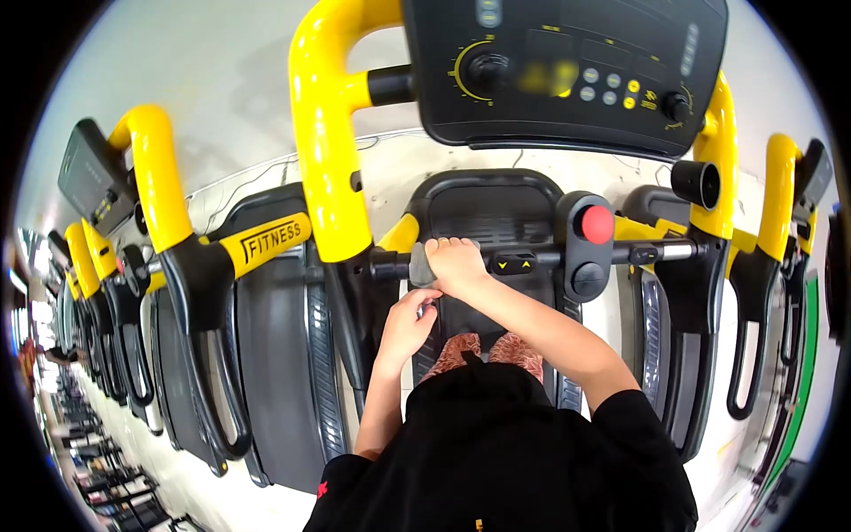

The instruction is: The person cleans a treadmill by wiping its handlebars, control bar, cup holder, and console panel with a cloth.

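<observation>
A grey cloth [422, 269] lies on the black crossbar [545, 254] of a treadmill. My right hand [456, 265] presses over the cloth and bar, its fingers wrapped round them. Just below, my left hand [409, 326] is raised with bent fingers near the cloth's lower edge; whether it pinches anything is too small to tell. Right of my right hand is a small arrow button panel [514, 263]. A red button [597, 225] tops the black upright module farther right.
The black console [567, 80] with dials stands ahead, between yellow curved rails [324, 142]. Another treadmill [282, 355] with a yellow "FITNESS" arm is on the left, with more machines beyond. A further treadmill frame [762, 248] stands at right.
</observation>
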`<state>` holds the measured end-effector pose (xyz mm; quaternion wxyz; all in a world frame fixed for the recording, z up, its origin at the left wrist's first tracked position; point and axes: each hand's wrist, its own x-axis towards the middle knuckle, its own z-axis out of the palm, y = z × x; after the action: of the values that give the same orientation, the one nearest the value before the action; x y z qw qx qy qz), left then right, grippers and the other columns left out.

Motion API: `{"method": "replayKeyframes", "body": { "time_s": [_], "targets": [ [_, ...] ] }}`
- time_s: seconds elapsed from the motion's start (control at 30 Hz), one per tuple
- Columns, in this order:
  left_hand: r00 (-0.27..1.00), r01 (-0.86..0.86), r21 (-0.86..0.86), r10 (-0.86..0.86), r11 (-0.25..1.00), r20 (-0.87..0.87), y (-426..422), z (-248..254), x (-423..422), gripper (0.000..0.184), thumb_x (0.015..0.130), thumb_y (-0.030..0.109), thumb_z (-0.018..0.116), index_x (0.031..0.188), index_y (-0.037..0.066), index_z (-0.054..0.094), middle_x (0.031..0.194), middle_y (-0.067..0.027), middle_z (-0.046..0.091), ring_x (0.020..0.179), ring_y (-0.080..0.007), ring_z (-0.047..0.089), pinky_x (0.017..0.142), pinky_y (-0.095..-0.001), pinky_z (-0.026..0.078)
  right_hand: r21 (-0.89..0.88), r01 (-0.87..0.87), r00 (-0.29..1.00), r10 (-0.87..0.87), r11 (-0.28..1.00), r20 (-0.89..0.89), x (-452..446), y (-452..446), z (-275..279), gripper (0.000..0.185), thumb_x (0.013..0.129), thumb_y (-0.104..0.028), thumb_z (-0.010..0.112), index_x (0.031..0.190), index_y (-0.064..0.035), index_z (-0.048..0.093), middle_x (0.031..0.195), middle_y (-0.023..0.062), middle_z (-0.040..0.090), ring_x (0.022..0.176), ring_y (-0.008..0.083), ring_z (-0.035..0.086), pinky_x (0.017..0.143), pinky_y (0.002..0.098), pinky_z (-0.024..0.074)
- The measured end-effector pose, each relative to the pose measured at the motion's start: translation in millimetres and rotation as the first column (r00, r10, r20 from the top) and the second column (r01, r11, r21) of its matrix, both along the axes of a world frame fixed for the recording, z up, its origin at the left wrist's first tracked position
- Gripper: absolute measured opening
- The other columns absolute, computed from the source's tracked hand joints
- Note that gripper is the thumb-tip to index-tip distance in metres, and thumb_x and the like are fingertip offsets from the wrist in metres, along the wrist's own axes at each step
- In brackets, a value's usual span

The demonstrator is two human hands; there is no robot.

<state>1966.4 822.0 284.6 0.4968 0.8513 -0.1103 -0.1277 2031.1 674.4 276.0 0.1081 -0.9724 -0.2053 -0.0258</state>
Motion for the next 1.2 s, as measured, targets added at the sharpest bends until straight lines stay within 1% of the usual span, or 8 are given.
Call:
{"method": "replayKeyframes", "body": {
  "time_s": [0.27,0.4,0.53,0.63,0.73,0.93,1.0,1.2],
  "targets": [
    [0.975,0.185,-0.031,-0.187,0.982,-0.123,-14,-33,-8,0.030,0.080,0.002,0.054,0.109,0.001,0.058,0.101,-0.0122,0.065,0.090,-0.0197,0.062,0.082,-0.0292,0.048,-0.105,0.129,0.980,-0.111,0.986,0.165,-10,-15,-2,0.018,0.071,-0.011,0.059,0.087,-0.0028,0.057,0.081,0.0108,0.063,0.077,0.0252,0.062,0.071,0.0355,0.0465],
    [0.980,0.136,-0.058,-0.143,0.989,-0.135,-10,-31,-13,0.029,0.080,0.001,0.055,0.110,0.001,0.058,0.102,-0.0125,0.065,0.090,-0.0199,0.063,0.082,-0.0290,0.048,-0.079,0.087,0.984,-0.098,0.993,-0.151,14,-1,10,0.027,0.061,-0.010,0.068,0.085,-0.0024,0.061,0.085,0.0141,0.066,0.082,0.0267,0.065,0.071,0.0353,0.0487],
    [0.982,0.100,-0.087,-0.113,0.991,-0.152,-9,-30,-18,0.031,0.080,0.001,0.055,0.111,0.001,0.057,0.102,-0.0132,0.065,0.092,-0.0207,0.063,0.083,-0.0294,0.047,0.080,-0.182,0.629,0.179,0.980,-0.757,59,-9,22,0.039,0.050,-0.020,0.071,0.083,-0.0002,0.067,0.084,0.0181,0.067,0.074,0.0294,0.066,0.064,0.0377,0.0520],
    [0.980,0.121,-0.087,-0.133,0.989,-0.150,-13,-29,-18,0.032,0.081,0.000,0.054,0.112,0.002,0.057,0.103,-0.0133,0.064,0.093,-0.0211,0.062,0.083,-0.0297,0.047,0.211,-0.060,0.331,0.219,0.976,-0.918,73,-26,17,0.053,0.053,-0.036,0.076,0.086,0.0038,0.069,0.089,0.0151,0.068,0.079,0.0242,0.066,0.070,0.0337,0.0517],
    [0.981,0.131,-0.093,-0.143,0.987,-0.132,-21,-26,-18,0.032,0.081,0.001,0.054,0.113,0.002,0.057,0.105,-0.0130,0.064,0.094,-0.0215,0.062,0.084,-0.0301,0.047,0.151,-0.068,0.311,0.165,0.986,-0.936,72,-45,10,0.055,0.053,-0.039,0.076,0.088,0.0030,0.069,0.090,0.0150,0.068,0.078,0.0238,0.066,0.071,0.0331,0.0513],
    [0.967,0.184,-0.073,-0.194,0.980,-0.163,-41,-36,-23,0.032,0.081,0.002,0.054,0.113,0.003,0.057,0.106,-0.0124,0.064,0.096,-0.0215,0.061,0.084,-0.0301,0.047,-0.197,0.017,0.953,-0.076,0.980,-0.295,1,-44,29,0.045,0.063,-0.023,0.070,0.098,-0.0004,0.054,0.089,0.0138,0.064,0.084,0.0292,0.064,0.073,0.0390,0.0505],
    [0.961,0.210,-0.058,-0.217,0.976,-0.174,-49,-27,-23,0.032,0.081,0.002,0.054,0.113,0.003,0.057,0.105,-0.0126,0.064,0.095,-0.0218,0.061,0.083,-0.0300,0.047,-0.234,0.050,0.997,-0.036,0.971,0.066,-17,-48,-1,0.032,0.072,-0.015,0.061,0.101,-0.0012,0.055,0.086,0.0108,0.061,0.080,0.0248,0.061,0.075,0.0360,0.0472],
    [0.946,0.273,0.016,-0.265,0.962,-0.187,-55,-28,-18,0.031,0.080,0.005,0.055,0.112,0.003,0.057,0.106,-0.0121,0.064,0.094,-0.0224,0.061,0.083,-0.0309,0.048,-0.107,0.120,0.979,-0.100,0.987,0.180,-39,-91,2,0.040,0.070,-0.012,0.058,0.108,-0.0007,0.052,0.101,0.0126,0.059,0.096,0.0263,0.058,0.085,0.0360,0.0443]
  ]
}}
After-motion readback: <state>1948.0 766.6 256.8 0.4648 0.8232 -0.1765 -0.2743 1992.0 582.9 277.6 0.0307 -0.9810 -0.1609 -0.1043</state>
